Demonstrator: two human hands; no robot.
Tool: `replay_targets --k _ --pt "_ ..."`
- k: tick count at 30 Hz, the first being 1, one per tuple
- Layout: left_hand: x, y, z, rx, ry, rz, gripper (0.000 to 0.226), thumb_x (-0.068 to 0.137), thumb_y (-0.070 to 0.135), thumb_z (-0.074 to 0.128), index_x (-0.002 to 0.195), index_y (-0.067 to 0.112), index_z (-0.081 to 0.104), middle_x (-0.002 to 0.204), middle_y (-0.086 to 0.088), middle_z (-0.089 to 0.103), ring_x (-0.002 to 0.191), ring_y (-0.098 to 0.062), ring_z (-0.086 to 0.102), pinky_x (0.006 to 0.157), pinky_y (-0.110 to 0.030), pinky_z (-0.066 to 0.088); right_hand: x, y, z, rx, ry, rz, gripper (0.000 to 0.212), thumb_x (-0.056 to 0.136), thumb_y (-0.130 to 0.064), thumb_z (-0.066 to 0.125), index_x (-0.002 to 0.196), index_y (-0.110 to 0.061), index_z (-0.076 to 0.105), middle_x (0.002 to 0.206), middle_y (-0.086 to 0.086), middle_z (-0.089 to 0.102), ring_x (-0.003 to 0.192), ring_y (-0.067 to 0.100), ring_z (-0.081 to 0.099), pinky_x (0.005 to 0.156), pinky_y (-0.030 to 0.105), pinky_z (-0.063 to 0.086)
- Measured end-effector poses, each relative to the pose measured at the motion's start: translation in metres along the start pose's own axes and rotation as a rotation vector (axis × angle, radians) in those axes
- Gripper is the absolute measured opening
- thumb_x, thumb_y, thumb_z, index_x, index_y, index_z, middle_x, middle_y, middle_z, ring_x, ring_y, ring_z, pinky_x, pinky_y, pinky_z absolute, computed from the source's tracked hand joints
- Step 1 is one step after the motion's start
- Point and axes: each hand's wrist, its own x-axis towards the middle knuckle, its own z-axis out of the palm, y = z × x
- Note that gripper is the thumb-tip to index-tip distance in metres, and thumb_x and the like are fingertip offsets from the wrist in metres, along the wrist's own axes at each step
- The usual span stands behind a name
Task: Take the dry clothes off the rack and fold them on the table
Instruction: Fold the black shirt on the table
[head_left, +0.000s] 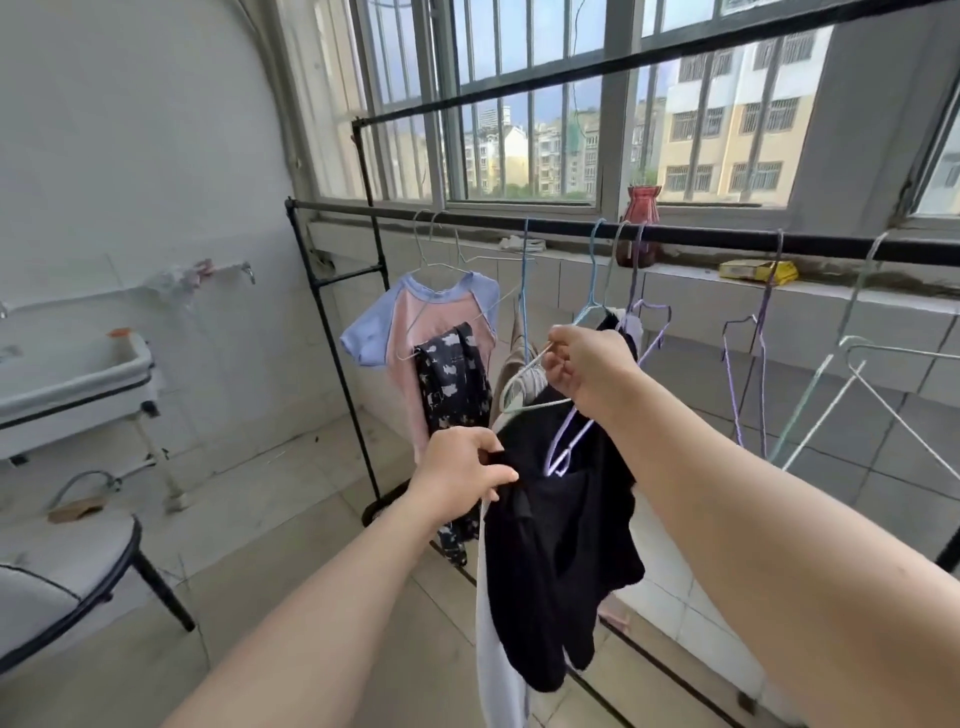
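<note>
Left hand (462, 470) was clenched on the upper edge of a black garment (558, 561), thumb on top and fingers (480, 441) curled round the bunched cloth; the garment hung straight down below those fingers, its lower edge free above the floor (291, 519), with a white garment (491, 660) hanging against its left side. Right hand (587, 369), above and to the right of the left, was pinching a wire hanger (524, 387), fingers (558, 366) curled about the wire; a lilac hanger (566, 447) dangled just below this hand against the black cloth. Whether these hangers were hooked on the rack rail (519, 224) could not be told. The rail ran across well above both hands. Left of the fingers, on the same rail, hung a pink and blue shirt (415, 332) with a dark patterned garment (454, 384) in front of it, the latter just beside the left hand. Right of the right hand hung bare hangers: a purple one (761, 343) and pale green ones (857, 358), with open gaps between them. Open floor lay below and left of the left hand, up to the chair (67, 571) at the lower left edge and the sink (67, 374) on the wall. A red vase (641, 208) and a yellow box (758, 270) sat on the window ledge behind the rail.
</note>
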Motion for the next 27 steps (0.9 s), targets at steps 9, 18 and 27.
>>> replay_targets --k 9,18,27 --pt "0.01 0.023 0.032 0.356 -0.119 0.044 0.017 0.088 0.014 0.067 0.077 0.002 0.064 0.069 -0.007 0.063 0.074 -0.022 0.067 0.072 -0.031 0.053 -0.013 0.004 -0.013 -0.035 -0.216 -0.006 0.032 0.099 -0.035 0.051 0.079 -0.01 0.057 0.066 0.004 0.058 0.055 0.013 0.057 0.053 0.02 0.049" --pt "-0.011 0.008 0.073 0.44 -0.11 -0.154 0.046 0.099 0.036 0.043 0.097 -0.006 0.063 0.073 -0.01 0.055 0.076 -0.027 0.053 0.063 -0.03 0.034 -0.006 0.028 -0.032 -0.44 0.217 -0.384 0.021 0.097 -0.03 0.046 0.078 -0.021 0.049 0.08 -0.001 0.061 0.075 0.021 0.062 0.076 0.037 0.048" --pt "-0.058 -0.004 0.035 -0.081 0.342 -0.4 0.015 0.082 0.014 0.065 0.073 0.022 0.074 0.074 0.01 0.068 0.074 -0.011 0.062 0.065 -0.023 0.048 -0.064 0.091 -0.027 -0.69 -0.013 -0.635 0.034 0.097 -0.018 0.045 0.063 -0.016 0.037 0.059 -0.004 0.041 0.06 0.016 0.038 0.061 0.034 0.026"
